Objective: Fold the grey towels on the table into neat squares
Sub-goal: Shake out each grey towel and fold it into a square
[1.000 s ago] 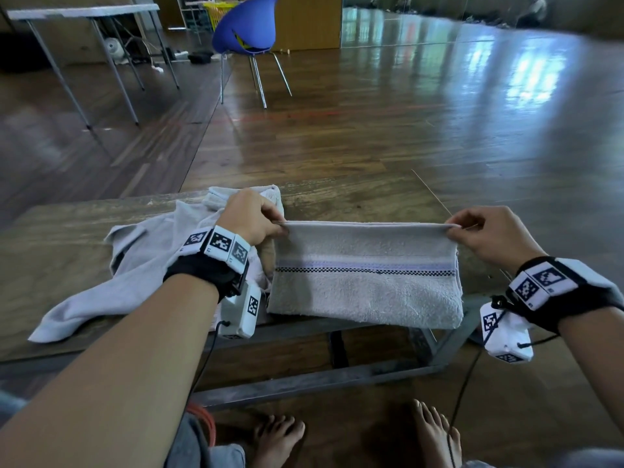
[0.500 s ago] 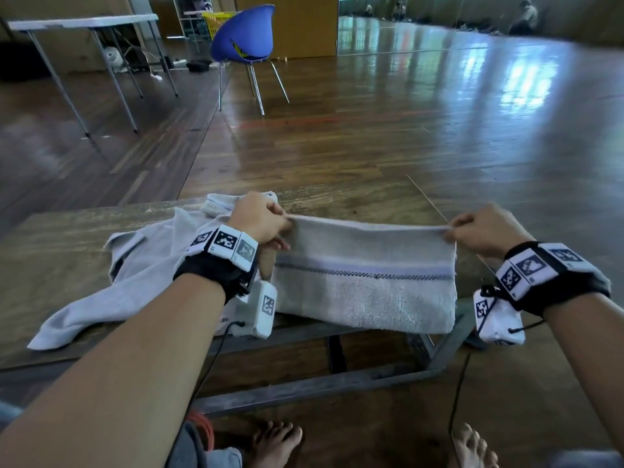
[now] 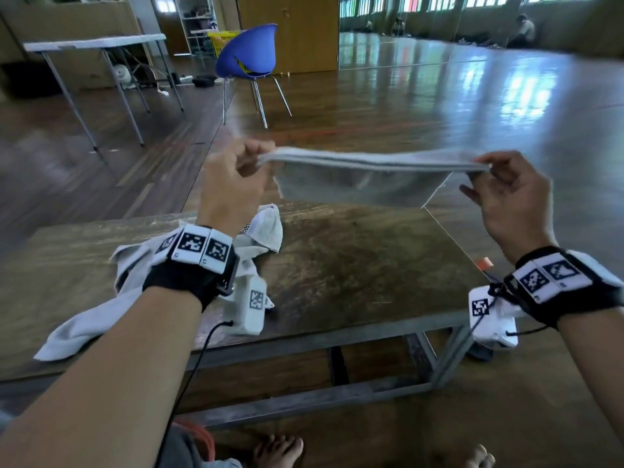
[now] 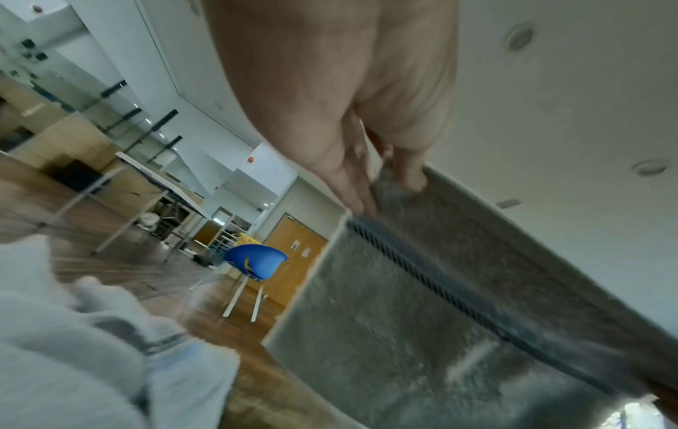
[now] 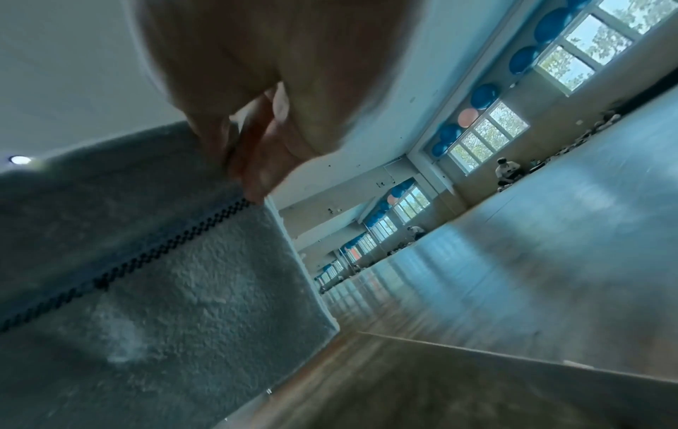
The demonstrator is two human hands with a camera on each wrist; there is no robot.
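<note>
A grey towel point(image 3: 364, 184) with a dark checked stripe point(image 4: 422, 272) hangs folded in the air above the far part of the wooden table point(image 3: 354, 275). My left hand point(image 3: 251, 163) pinches its top left corner and my right hand point(image 3: 486, 172) pinches its top right corner, stretching the top edge taut. The wrist views show the left fingers point(image 4: 411, 177) and the right fingers point(image 5: 253, 171) clamped on the towel's folded edge point(image 5: 146, 232). A second grey towel point(image 3: 135, 282) lies crumpled on the left of the table, partly behind my left wrist.
The low table has a metal frame point(image 3: 337, 342) at its front edge. A blue chair point(image 3: 248, 55) and a white folding table point(image 3: 94, 42) stand on the wooden floor beyond. My bare feet point(image 3: 280, 450) are under the front edge. A small orange item point(image 3: 485, 263) sits at the table's right edge.
Both hands have raised the folded towel up and away from the table's near edge; it now hangs in the air beyond the hands instead of draping over the front.
</note>
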